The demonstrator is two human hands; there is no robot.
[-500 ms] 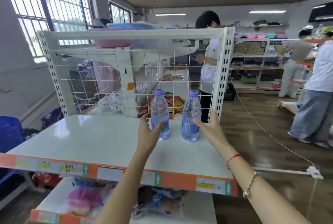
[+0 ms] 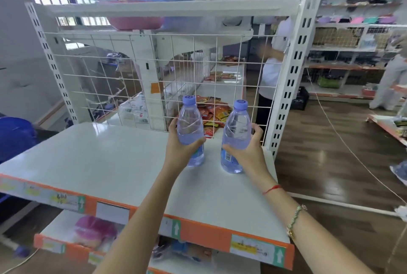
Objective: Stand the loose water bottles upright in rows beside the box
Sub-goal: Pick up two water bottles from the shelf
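Two clear water bottles with pale blue caps stand upright on the white shelf [image 2: 110, 163], near its back right corner. My left hand [image 2: 179, 149] grips the left bottle [image 2: 189, 123] round its middle. My right hand [image 2: 247, 151] grips the right bottle [image 2: 237, 128] the same way, fingers wrapped round the far side. Both bottle bases look to be on or just above the shelf top. No box is in view.
A white wire grid [image 2: 154, 79] backs the shelf, with snack packets [image 2: 211, 110] behind it. A perforated upright post [image 2: 293, 70] stands at the right corner. A person in a white shirt [image 2: 273, 57] stands beyond it. A lower shelf [image 2: 72, 236] holds packaged goods.
Both hands were open beside the bottles; now each has closed round its bottle. The view has moved closer to the shelf.
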